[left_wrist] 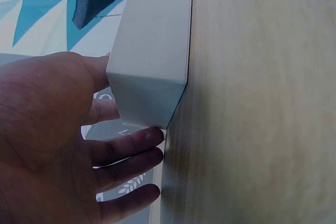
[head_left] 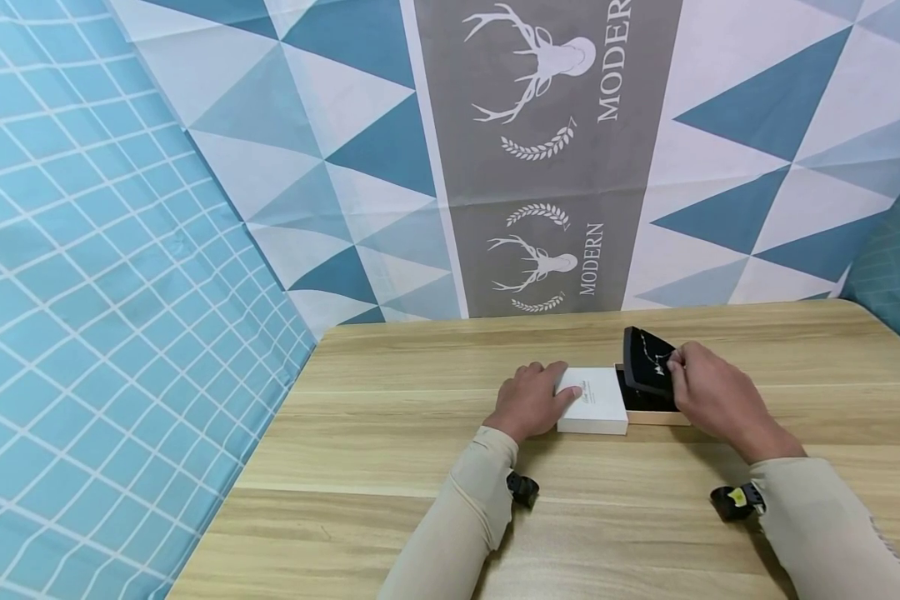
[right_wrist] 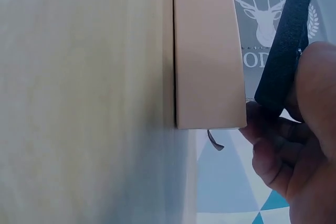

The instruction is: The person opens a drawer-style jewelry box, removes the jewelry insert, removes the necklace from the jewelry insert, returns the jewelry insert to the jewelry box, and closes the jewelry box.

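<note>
A white box sleeve [head_left: 594, 402] with small print on top lies on the table, pulled partly over a shallow peach-sided drawer [head_left: 658, 418]. My left hand [head_left: 528, 402] holds the sleeve's left end, thumb on top; several fingers extend past its end in the left wrist view. My right hand [head_left: 720, 396] pinches the right edge of a black foam insert [head_left: 640, 360], which carries a fine silver necklace [head_left: 658, 367]. The insert is tilted up above the drawer's dark inside. In the right wrist view, the foam insert [right_wrist: 283, 51] stands clear of the drawer's side [right_wrist: 210, 51].
Under everything is a wood-grain table [head_left: 390, 467]. A patterned cloth [head_left: 375, 167] with deer prints hangs behind it, and a blue grid cloth [head_left: 105, 292] hangs at the left. A small curved ribbon tab [right_wrist: 215, 141] sticks out at the drawer's end.
</note>
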Tool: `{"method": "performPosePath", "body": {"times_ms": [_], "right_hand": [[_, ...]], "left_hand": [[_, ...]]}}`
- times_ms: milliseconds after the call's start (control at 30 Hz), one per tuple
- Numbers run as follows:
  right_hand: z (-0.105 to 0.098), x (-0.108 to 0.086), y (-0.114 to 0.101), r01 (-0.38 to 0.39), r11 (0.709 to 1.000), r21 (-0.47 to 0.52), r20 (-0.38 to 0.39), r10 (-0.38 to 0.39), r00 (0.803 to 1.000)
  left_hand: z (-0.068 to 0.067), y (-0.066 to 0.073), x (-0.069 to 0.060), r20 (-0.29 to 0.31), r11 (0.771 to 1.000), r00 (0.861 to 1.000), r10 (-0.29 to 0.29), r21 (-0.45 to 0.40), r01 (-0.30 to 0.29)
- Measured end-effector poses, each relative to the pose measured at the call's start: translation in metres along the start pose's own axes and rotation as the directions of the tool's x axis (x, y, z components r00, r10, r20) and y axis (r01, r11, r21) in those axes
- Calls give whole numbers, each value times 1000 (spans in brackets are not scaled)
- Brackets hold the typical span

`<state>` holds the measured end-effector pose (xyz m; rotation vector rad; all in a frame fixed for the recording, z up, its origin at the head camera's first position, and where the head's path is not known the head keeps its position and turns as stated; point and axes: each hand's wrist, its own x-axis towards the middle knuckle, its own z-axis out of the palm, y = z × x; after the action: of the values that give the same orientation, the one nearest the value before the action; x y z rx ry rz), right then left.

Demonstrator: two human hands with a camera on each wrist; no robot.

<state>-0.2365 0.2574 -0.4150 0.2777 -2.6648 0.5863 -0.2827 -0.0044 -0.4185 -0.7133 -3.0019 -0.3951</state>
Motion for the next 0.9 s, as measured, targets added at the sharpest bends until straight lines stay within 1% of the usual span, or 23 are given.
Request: {"method": "performPosePath", "body": {"times_ms": [133, 300, 467, 600, 900], "right_hand": [[0, 0, -1, -5, 999, 36, -26, 6, 1000], [1, 0, -2, -14, 998, 67, -42, 17, 999], [2, 0, -3, 0, 997, 81, -86, 7, 996], [3, 0, -3, 10, 995, 95, -107, 0, 994], [7, -1, -4, 62, 991, 118, -160, -43, 986]], "left_hand": [[0, 0, 1, 0, 1000, 1000, -1, 3, 1], [0, 1, 1, -4, 1000, 1000, -2, 3, 2], [0, 1, 1, -5, 1000, 1000, -4, -2, 4], [0, 1, 0, -9, 1000, 1000, -1, 4, 1], [-1, 2, -1, -4, 1000, 1000, -1, 12, 1]]}}
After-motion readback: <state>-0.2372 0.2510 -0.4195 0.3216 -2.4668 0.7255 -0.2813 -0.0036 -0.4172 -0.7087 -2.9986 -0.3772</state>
